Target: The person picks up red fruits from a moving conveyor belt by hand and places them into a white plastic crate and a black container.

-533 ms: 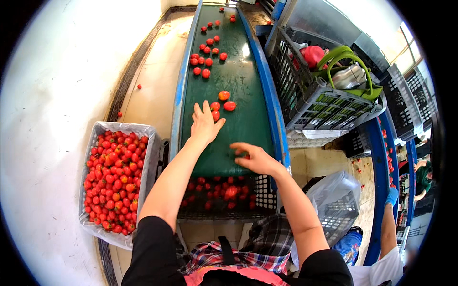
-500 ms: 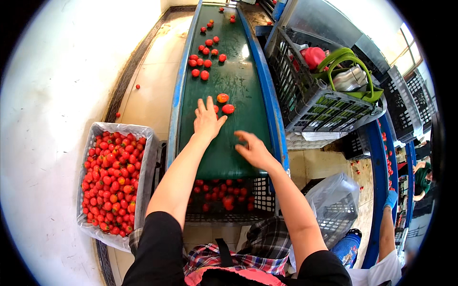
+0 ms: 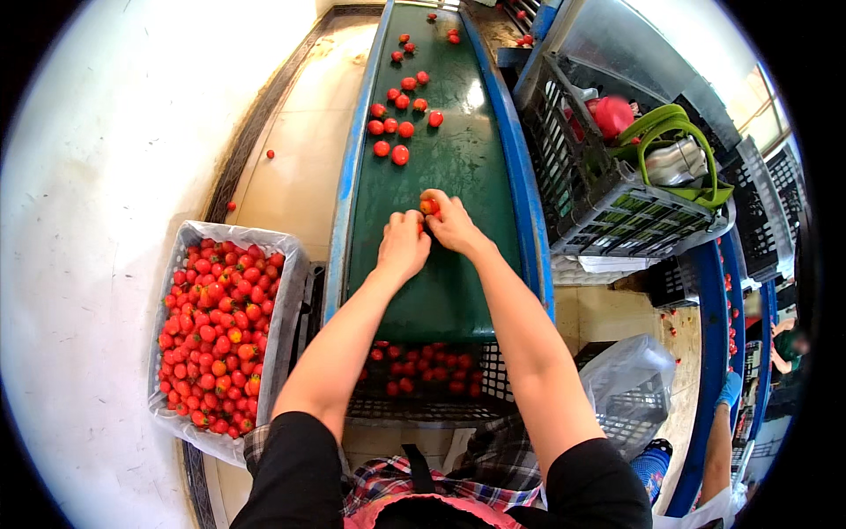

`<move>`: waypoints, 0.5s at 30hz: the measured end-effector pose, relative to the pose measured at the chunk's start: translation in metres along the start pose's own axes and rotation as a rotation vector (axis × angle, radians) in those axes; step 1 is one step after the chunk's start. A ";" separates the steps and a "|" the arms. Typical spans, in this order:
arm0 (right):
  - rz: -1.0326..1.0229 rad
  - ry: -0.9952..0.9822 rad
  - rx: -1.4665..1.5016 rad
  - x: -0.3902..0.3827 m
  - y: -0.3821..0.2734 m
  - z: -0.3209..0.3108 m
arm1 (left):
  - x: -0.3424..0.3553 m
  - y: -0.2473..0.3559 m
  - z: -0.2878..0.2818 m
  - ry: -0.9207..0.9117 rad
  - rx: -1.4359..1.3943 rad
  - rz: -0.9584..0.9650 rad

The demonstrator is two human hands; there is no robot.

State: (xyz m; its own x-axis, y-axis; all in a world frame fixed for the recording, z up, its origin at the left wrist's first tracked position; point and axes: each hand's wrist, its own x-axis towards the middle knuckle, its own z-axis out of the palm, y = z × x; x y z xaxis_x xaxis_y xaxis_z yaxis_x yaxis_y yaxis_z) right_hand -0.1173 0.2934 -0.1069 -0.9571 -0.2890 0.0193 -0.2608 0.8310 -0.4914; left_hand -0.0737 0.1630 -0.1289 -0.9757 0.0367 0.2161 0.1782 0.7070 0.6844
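Observation:
Over the green conveyor belt (image 3: 441,295), both hands are close together. My right hand (image 3: 456,227) curls its fingers round a cherry tomato (image 3: 429,207). Beside it, my left hand (image 3: 404,247) is closed, its fingertips at a bit of red by the right thumb, apparently another cherry tomato mostly hidden by the fingers. Farther up the belt lie several loose cherry tomatoes (image 3: 400,155), singly and in small groups. Beneath the belt's near end, a black crate (image 3: 498,370) holds many cherry tomatoes.
Left of the belt stands a plastic-lined crate (image 3: 300,282) heaped with cherry tomatoes. At right, a black crate (image 3: 608,212) carries a green-handled bag (image 3: 656,132) and a pink-red item. A clear plastic bag (image 3: 630,379) covers a crate below. A co-worker's blue-gloved hand (image 3: 729,388) rests by another conveyor.
My hands have come together, from open and spread apart to closed at the near tomatoes. The right hand has moved forward and taken a cherry tomato. The view has shifted slightly left.

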 end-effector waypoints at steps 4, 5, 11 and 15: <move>0.404 -0.305 1.476 -0.057 -0.021 -0.014 | -0.023 0.015 -0.054 -0.283 -1.198 -0.677; 0.348 -0.369 1.884 -0.072 -0.027 -0.014 | -0.030 0.015 -0.064 -0.275 -1.200 -0.675; 0.246 -0.023 1.749 -0.109 -0.142 0.000 | -0.096 0.006 -0.129 -0.388 -1.422 -0.682; -0.198 0.211 1.304 -0.108 -0.232 0.034 | -0.131 0.015 -0.179 -0.016 -1.488 -0.657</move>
State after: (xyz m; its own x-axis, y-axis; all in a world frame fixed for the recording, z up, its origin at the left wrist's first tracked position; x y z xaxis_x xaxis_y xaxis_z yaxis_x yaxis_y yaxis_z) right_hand 0.0507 0.1153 -0.0247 -0.9493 -0.1746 0.2615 -0.1992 -0.3095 -0.9298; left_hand 0.0802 0.0423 -0.0220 -0.9288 0.0346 -0.3691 -0.2967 -0.6663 0.6842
